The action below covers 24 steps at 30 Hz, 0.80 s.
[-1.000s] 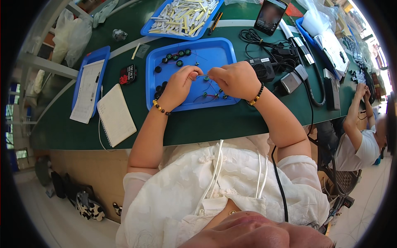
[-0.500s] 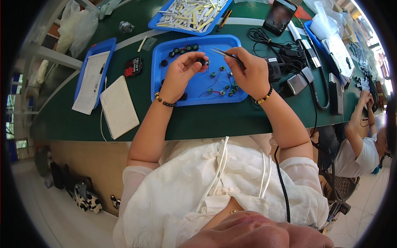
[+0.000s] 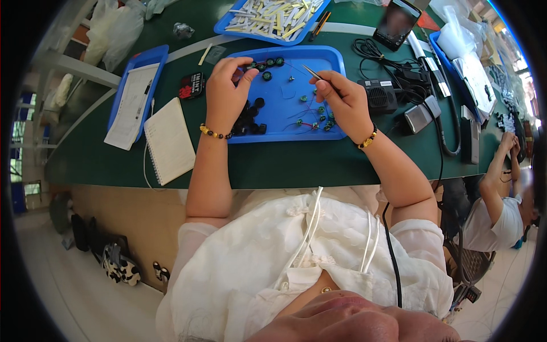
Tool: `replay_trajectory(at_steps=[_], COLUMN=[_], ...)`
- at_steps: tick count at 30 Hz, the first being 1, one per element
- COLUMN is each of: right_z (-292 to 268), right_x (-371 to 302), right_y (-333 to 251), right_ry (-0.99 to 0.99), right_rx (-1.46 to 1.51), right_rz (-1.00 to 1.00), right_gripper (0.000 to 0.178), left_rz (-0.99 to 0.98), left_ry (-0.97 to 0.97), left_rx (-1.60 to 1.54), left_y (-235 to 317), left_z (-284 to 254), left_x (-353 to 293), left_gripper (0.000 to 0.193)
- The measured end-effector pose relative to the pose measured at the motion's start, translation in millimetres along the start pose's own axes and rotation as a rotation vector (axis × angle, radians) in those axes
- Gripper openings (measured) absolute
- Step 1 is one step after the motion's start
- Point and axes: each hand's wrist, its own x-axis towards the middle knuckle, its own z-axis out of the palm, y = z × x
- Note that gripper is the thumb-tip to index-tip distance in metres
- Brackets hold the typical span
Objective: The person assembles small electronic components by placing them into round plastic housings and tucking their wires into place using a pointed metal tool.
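Tweezers pinched in the right hand, left hand fingering small green rings over a blue tray on the desk.

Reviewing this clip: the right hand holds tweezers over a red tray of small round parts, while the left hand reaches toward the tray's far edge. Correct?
Not quite: the tray is blue, not red, as the head view shows. The rest stands: the right hand holds tweezers over its small round parts, and the left hand reaches toward the far edge.
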Motion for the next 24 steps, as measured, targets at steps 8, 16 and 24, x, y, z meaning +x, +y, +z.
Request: replay_trajectory(at_steps=[8,16,24], right_z=[1.6,0.1,2.5], right_x=[-1.8,-2.1,-3.4], right_y=[-4.7,-3.0,1.4], right_ry=[0.019,0.023,0.021], right_rx=[-0.043,-0.131,-0.096], right_rz=[-0.011,-0.018,-0.044], right_gripper=[0.02,0.02,0.02], left_rz=[-0.244,-0.114,0.281], left_ry=[-0.476,-0.371,-0.177], left_rx=[0.316,0.453,0.589], left_y=[-20.0,-23.3,-29.7], left_z=[-8.9,-2.0,38.7], left_x=[-4.2,-5.4,-14.2], left_gripper=[0.027,0.022,0.03])
